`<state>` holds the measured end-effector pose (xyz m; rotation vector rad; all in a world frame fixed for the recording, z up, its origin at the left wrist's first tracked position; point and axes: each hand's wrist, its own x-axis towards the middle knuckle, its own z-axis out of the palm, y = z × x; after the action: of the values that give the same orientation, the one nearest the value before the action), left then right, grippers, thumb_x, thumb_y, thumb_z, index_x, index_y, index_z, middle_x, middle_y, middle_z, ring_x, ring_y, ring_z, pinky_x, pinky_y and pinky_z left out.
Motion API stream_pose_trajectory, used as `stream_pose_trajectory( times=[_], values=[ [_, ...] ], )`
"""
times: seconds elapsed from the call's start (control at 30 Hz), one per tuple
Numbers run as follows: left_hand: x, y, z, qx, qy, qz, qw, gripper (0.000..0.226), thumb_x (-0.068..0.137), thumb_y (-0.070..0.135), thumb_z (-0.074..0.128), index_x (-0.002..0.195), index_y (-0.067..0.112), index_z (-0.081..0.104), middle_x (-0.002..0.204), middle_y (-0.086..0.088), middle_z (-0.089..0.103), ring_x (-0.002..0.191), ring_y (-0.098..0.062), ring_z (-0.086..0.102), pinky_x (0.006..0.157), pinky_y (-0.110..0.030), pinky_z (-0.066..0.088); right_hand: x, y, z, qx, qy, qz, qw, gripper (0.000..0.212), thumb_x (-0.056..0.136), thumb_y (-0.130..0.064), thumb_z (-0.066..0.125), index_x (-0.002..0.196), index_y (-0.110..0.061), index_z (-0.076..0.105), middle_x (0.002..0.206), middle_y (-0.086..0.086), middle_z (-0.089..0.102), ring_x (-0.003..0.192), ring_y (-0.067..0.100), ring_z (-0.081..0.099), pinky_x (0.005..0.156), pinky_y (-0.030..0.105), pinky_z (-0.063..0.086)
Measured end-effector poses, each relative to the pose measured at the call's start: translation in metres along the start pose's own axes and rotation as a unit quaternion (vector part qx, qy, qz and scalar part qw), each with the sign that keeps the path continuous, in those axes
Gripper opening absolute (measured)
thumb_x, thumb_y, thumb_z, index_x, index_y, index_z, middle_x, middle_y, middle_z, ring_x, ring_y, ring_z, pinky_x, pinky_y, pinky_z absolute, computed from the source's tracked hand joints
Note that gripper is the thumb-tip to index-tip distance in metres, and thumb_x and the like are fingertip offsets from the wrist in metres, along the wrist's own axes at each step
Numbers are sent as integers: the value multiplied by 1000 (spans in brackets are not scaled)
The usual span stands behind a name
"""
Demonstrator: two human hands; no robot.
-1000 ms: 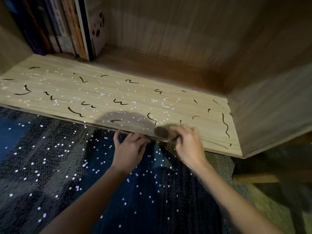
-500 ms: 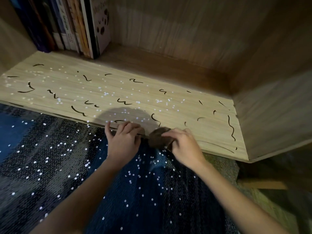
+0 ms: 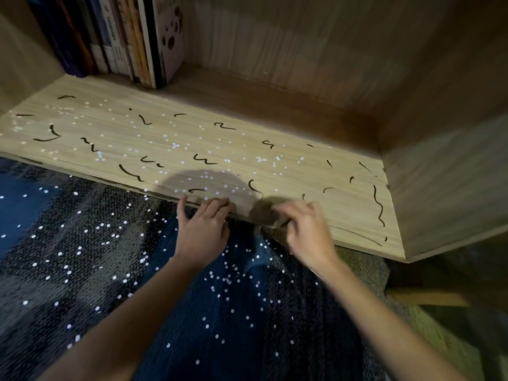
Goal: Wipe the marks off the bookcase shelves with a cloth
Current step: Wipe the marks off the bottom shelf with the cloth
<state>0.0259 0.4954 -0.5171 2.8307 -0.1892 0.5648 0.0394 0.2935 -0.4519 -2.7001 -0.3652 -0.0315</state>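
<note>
At the woodgrain shelf (image 3: 275,138) edge, right hand (image 3: 308,229) pinches crumpled brown cloth (image 3: 262,213)

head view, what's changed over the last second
The right hand, pinching the cloth, slid it slightly left along the front edge of the shelf, rubbing there. The left hand, resting on that edge, also shifted a little left. Nothing was picked up or let go. The marks, white specks and books look unchanged.
</note>
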Motion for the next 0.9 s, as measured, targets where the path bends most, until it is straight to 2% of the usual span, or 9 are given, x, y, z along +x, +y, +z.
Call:
stream_pose_trajectory(
  times=[0.07, 0.13, 0.3, 0.37, 0.5, 0.63, 0.8, 0.87, 0.9],
  values=[
    [0, 2, -1, 0, -13, -2, 1000, 37, 74, 21, 59, 110, 20, 66, 112, 4, 65, 103, -17, 64, 104, -59, 15, 22, 17, -3, -45, 41, 55, 997, 55, 82, 6, 46, 130, -21, 51, 127, -4, 55, 106, 17, 41, 98, 31, 37],
    [0, 2, -3, 0, -34, -7, 999, 35, 77, 19, 64, 112, 20, 65, 115, 4, 64, 106, -17, 62, 103, -61, 16, 26, 14, 2, -77, 25, 54, 995, 55, 83, 3, 46, 132, -22, 48, 128, -5, 54, 107, 17, 40, 98, 31, 37],
    [2, 3, -4, -11, -58, -12, 998, 39, 78, 18, 67, 117, 19, 63, 121, 2, 61, 114, -18, 58, 105, -61, 10, -31, -22, 11, 1, -48, -47, 998, 52, 82, 7, 44, 122, -23, 59, 124, -6, 56, 105, 16, 42, 97, 33, 39],
    [1, 3, -3, -10, -49, -11, 999, 40, 76, 17, 69, 116, 17, 63, 119, 0, 63, 114, -18, 58, 105, -60, 9, -22, -20, 0, 32, -38, -9, 999, 49, 85, 6, 44, 121, -24, 59, 121, -7, 57, 104, 14, 42, 96, 29, 38],
    [0, 3, -4, -7, -49, -8, 999, 36, 78, 18, 67, 115, 15, 64, 119, -1, 63, 117, -18, 56, 106, -55, 6, 45, 4, -11, -49, 41, 52, 997, 49, 86, 3, 45, 128, -21, 53, 127, -3, 56, 103, 19, 42, 87, 26, 37],
    [4, 4, -6, -8, -51, -5, 999, 31, 80, 18, 65, 110, 15, 65, 116, -2, 64, 117, -20, 56, 105, -61, 10, 45, 2, 7, -91, -6, 40, 995, 54, 84, 0, 50, 131, -26, 49, 127, -7, 54, 109, 19, 39, 96, 32, 37],
    [5, 7, -5, -9, -54, -21, 998, 28, 81, 18, 59, 108, 12, 65, 118, -5, 63, 122, -22, 52, 106, -59, 7, -19, -10, 3, 21, -92, -68, 993, 49, 82, 5, 45, 115, -25, 64, 118, -8, 60, 94, 15, 40, 86, 30, 39],
    [9, 9, -7, -19, -50, -32, 998, 24, 81, 15, 62, 105, 14, 66, 117, -4, 63, 124, -21, 51, 106, -59, 8, -24, -4, -9, 79, -90, -13, 993, 48, 85, 4, 43, 115, -28, 63, 114, -15, 57, 97, 9, 39, 87, 23, 33],
    [11, 11, -8, -23, -49, -36, 998, 25, 82, 16, 62, 106, 15, 66, 118, -3, 63, 124, -20, 50, 106, -59, 8, -22, 2, -12, 92, -39, 19, 995, 49, 85, 4, 44, 117, -29, 60, 112, -18, 55, 99, 7, 38, 88, 19, 31]
  ],
)
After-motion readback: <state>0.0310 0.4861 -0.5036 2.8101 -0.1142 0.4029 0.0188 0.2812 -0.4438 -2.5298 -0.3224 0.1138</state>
